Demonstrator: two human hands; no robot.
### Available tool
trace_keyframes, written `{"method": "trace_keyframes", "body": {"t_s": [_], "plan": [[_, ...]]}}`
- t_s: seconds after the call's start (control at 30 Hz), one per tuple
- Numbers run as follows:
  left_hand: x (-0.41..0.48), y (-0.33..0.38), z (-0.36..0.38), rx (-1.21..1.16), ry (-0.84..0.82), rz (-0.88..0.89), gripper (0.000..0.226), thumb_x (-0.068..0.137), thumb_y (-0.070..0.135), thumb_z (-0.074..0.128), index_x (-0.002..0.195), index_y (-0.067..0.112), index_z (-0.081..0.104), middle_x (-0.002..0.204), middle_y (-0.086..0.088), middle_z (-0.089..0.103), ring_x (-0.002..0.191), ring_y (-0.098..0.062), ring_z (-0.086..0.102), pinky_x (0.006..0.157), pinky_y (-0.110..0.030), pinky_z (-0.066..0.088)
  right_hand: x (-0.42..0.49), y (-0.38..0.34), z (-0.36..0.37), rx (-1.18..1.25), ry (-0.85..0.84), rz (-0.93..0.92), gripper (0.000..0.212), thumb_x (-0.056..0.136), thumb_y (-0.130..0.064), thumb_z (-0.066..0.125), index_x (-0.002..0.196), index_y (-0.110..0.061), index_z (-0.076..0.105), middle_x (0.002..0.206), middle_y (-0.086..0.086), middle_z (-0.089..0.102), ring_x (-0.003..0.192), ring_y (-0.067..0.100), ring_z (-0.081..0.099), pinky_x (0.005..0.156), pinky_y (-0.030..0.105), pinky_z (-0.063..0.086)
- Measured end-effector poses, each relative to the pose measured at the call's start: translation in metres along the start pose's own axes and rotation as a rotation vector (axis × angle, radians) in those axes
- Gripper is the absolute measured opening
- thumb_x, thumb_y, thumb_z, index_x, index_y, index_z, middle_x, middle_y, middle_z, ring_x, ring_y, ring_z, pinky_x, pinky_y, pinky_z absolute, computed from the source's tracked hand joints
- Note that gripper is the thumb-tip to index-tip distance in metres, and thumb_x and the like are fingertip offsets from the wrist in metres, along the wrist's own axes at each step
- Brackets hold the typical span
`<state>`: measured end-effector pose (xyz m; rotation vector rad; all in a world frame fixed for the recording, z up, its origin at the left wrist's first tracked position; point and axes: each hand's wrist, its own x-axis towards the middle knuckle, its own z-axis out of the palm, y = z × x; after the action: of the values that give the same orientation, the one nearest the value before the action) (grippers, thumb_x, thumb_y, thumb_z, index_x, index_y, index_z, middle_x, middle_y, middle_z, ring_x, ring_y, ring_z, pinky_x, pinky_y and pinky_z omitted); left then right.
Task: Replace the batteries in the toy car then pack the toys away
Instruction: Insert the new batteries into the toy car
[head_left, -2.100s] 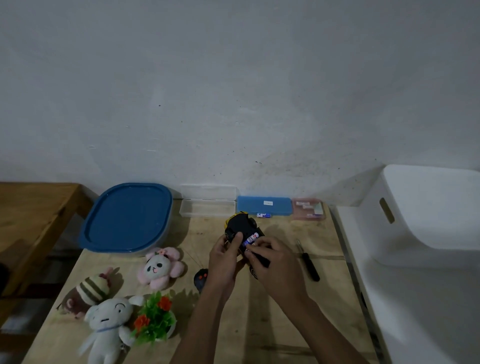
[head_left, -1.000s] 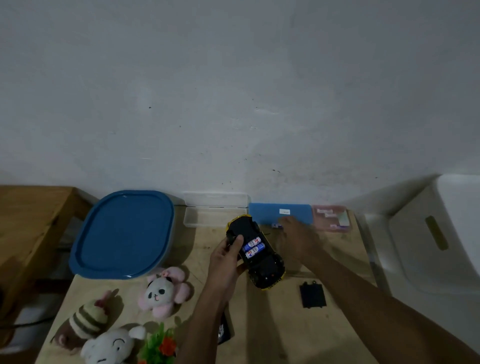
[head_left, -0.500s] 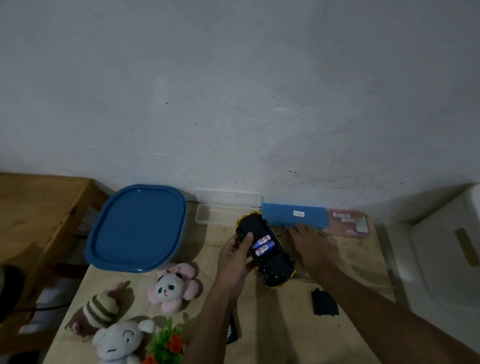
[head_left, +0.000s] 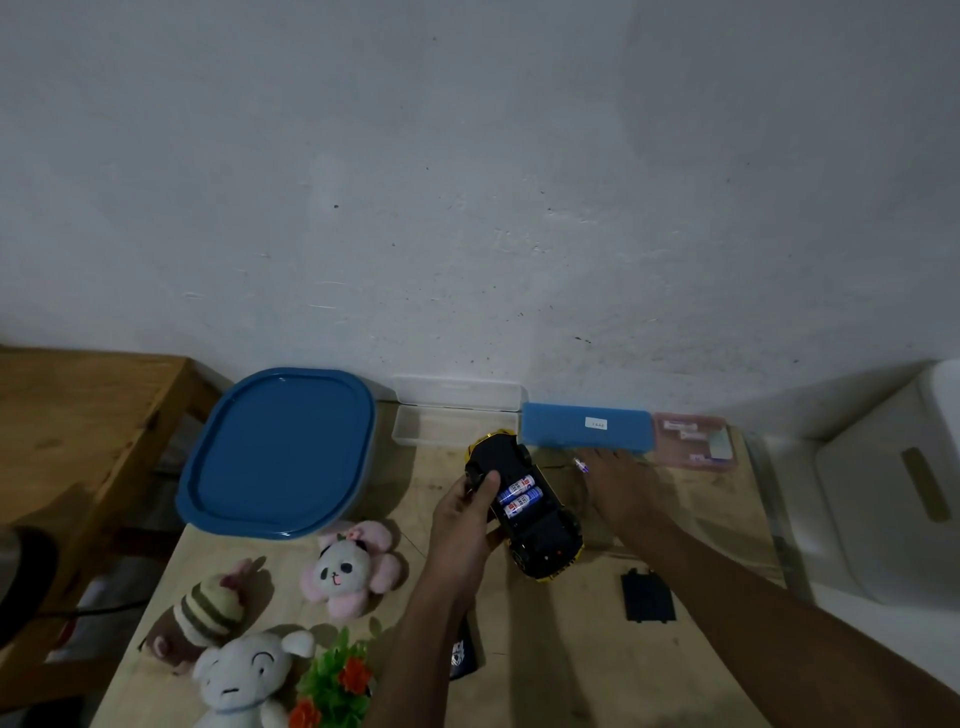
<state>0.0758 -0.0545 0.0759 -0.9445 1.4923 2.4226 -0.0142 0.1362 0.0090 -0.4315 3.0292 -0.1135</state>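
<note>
The black and yellow toy car (head_left: 540, 540) lies upside down in the middle of the wooden table (head_left: 571, 675), with my left hand (head_left: 467, 514) gripping its side. Two blue and white batteries (head_left: 519, 496) sit in its open compartment. The black battery cover (head_left: 647, 595) lies on the table to the right of the car. My right hand (head_left: 618, 483) reaches past the car to the front of the blue case (head_left: 587, 426), its fingertips pinched on a small loose battery (head_left: 581, 464).
A blue-lidded container (head_left: 280, 452) stands back left, beside a clear open box (head_left: 457, 423) and a pink case (head_left: 696, 441). Three plush toys (head_left: 343, 569) and a small fake plant (head_left: 337, 686) lie front left. A black remote (head_left: 464, 657) shows under my left arm. A white bin (head_left: 883, 493) stands right.
My right hand left the car, set the battery cover down and reached to the blue case, where a loose battery now shows at its fingertips. My left hand kept holding the car.
</note>
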Motion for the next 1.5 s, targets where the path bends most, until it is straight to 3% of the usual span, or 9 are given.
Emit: {"method": "trace_keyframes", "body": {"t_s": [0.1,0.23,0.37,0.5,0.67,0.87,1.13,1.27,1.5], "plan": [[-0.001,0.001,-0.002,-0.008,0.005,0.003,0.02,0.097,0.02,0.06,0.113,0.016,0.07,0.108,-0.009,0.076,0.1,-0.025,0.071,0.083,-0.041,0.057,0.007,0.002,0.003,0.058,-0.082,0.048,0.028,0.098,-0.022,0.052,0.125,-0.017,0.056,0.121,0.007,0.063,0.11,0.024,0.059,0.083,0.034,0.047],[-0.001,0.003,-0.002,-0.063,0.005,0.0,0.022,0.096,0.018,0.059,0.116,0.013,0.068,0.109,-0.01,0.074,0.102,-0.026,0.069,0.081,-0.039,0.057,0.006,-0.004,-0.004,0.491,-0.203,0.198,0.043,0.095,-0.027,0.056,0.138,-0.024,0.047,0.119,0.005,0.065,0.103,0.022,0.062,0.084,0.035,0.052],[-0.001,0.003,-0.004,-0.115,0.025,0.002,0.026,0.096,0.017,0.06,0.119,0.009,0.066,0.111,-0.014,0.072,0.101,-0.029,0.067,0.081,-0.041,0.056,-0.016,-0.029,-0.047,1.216,-0.065,0.43,0.034,0.097,-0.024,0.056,0.132,-0.027,0.053,0.1,0.003,0.068,0.083,0.012,0.062,0.069,0.025,0.051],[-0.006,-0.001,-0.005,-0.143,0.041,0.006,0.026,0.096,0.018,0.06,0.119,0.008,0.066,0.108,-0.014,0.073,0.099,-0.028,0.067,0.08,-0.04,0.056,-0.061,-0.064,-0.083,1.423,0.113,0.461,0.02,0.094,-0.021,0.061,0.113,-0.024,0.06,0.098,-0.003,0.072,0.088,0.007,0.067,0.074,0.022,0.054],[-0.02,-0.005,-0.004,-0.138,0.029,0.001,0.024,0.096,0.02,0.061,0.116,0.008,0.068,0.109,-0.016,0.073,0.098,-0.028,0.068,0.077,-0.039,0.056,-0.096,-0.092,-0.081,1.081,0.203,0.302,0.019,0.09,-0.03,0.066,0.107,-0.036,0.061,0.096,-0.019,0.068,0.088,-0.01,0.062,0.069,0.011,0.052],[-0.041,-0.007,-0.001,-0.138,-0.02,0.021,0.021,0.098,0.019,0.058,0.113,0.008,0.068,0.105,-0.016,0.073,0.095,-0.028,0.068,0.077,-0.042,0.058,-0.113,-0.09,-0.076,0.72,0.398,0.225,0.025,0.088,-0.038,0.065,0.112,-0.029,0.069,0.101,-0.014,0.068,0.094,0.006,0.058,0.082,0.029,0.049],[-0.059,-0.015,0.005,-0.126,-0.029,0.035,0.027,0.099,0.02,0.057,0.121,0.007,0.064,0.117,-0.019,0.07,0.107,-0.035,0.066,0.074,-0.04,0.059,-0.137,-0.085,-0.073,0.922,0.347,0.353,0.023,0.084,-0.04,0.071,0.103,-0.028,0.064,0.098,-0.014,0.061,0.092,0.002,0.058,0.074,0.022,0.049],[-0.066,-0.015,0.01,-0.134,-0.044,0.041,0.024,0.098,0.019,0.057,0.118,0.008,0.065,0.115,-0.018,0.069,0.104,-0.032,0.065,0.078,-0.042,0.058,-0.144,-0.082,-0.072,0.89,0.371,0.317,0.018,0.084,-0.038,0.071,0.092,-0.022,0.066,0.095,-0.012,0.057,0.089,0.001,0.055,0.069,0.019,0.045],[-0.072,-0.013,0.017,-0.102,-0.08,0.072,0.022,0.098,0.017,0.057,0.115,0.007,0.066,0.111,-0.017,0.07,0.1,-0.029,0.066,0.076,-0.042,0.058,-0.152,-0.074,-0.069,0.698,0.366,0.228,0.028,0.093,-0.042,0.057,0.105,-0.02,0.068,0.113,-0.008,0.055,0.101,0.008,0.054,0.075,0.023,0.051]]}}
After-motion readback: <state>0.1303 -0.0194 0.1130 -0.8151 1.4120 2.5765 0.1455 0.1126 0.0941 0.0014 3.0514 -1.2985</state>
